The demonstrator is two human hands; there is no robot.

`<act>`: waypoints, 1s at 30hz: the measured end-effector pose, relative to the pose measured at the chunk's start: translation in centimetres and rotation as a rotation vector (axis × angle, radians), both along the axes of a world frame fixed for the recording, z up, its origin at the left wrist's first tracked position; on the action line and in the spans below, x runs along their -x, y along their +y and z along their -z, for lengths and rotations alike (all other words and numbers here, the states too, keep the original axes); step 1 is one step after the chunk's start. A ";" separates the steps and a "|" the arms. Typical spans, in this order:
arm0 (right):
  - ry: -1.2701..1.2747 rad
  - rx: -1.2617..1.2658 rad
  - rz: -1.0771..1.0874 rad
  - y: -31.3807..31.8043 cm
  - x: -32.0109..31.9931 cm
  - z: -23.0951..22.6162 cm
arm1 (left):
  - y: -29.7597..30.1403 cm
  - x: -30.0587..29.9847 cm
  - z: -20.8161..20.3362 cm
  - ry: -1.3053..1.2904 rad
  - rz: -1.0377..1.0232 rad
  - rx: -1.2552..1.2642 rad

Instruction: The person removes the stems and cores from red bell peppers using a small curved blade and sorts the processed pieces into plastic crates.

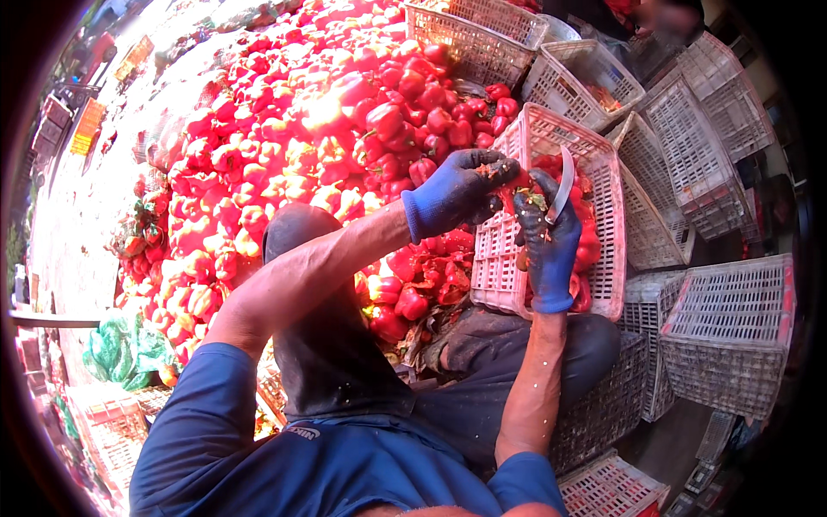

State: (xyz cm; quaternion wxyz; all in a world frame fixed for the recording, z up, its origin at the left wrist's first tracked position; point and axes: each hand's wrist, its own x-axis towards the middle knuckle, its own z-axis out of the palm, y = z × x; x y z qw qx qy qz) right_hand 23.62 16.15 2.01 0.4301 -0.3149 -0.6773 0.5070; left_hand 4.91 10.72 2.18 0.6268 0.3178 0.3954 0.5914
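Note:
My left hand (457, 195), in a blue and black work glove, is closed on a red bell pepper (511, 191), mostly hidden by the fingers. My right hand (551, 250), gloved alike, grips a knife (564, 183) whose curved blade points up and away. Its fingertips meet the pepper, where greenish bits (534, 200) show. Both hands are over the near left side of a pink plastic crate (610, 215) that holds red peppers (586, 246). Left of it spreads a large heap of whole red bell peppers (250, 164), partly washed out by sunlight.
Empty-looking slatted crates (581, 82) stand beyond the pink one, and stacked crates (728, 332) line the right side. Green netting (129, 349) lies at the left beside the heap. My bent legs (345, 345) frame the near side. Another person (594, 15) is partly visible at the top right.

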 end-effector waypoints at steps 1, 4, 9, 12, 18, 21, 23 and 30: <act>-0.041 -0.058 0.001 0.0 0.2 0.0 | -0.2 0.2 0.0 0.004 -0.015 0.000; -0.078 -0.120 0.005 0.0 0.4 0.5 | -0.7 0.4 -0.5 0.117 -0.018 0.003; -0.096 -0.344 0.037 -0.9 1.2 0.2 | -1.5 0.7 -0.9 0.296 0.069 0.003; -0.138 -0.440 0.027 -1.2 1.2 -0.3 | -1.6 1.2 -0.3 0.256 0.100 -0.014; -0.166 -0.560 0.053 -2.3 1.7 0.4 | -1.6 2.5 -1.2 0.538 0.106 -0.147; 0.014 -0.291 0.065 -3.0 2.5 0.7 | -1.9 2.4 -1.7 0.501 0.084 -0.138; 0.129 0.075 0.011 -3.7 2.2 0.4 | -1.9 2.4 -1.8 0.480 0.073 -0.153; 0.484 0.602 -0.095 -3.7 2.2 0.8 | -2.3 1.5 -1.7 0.298 0.001 -0.082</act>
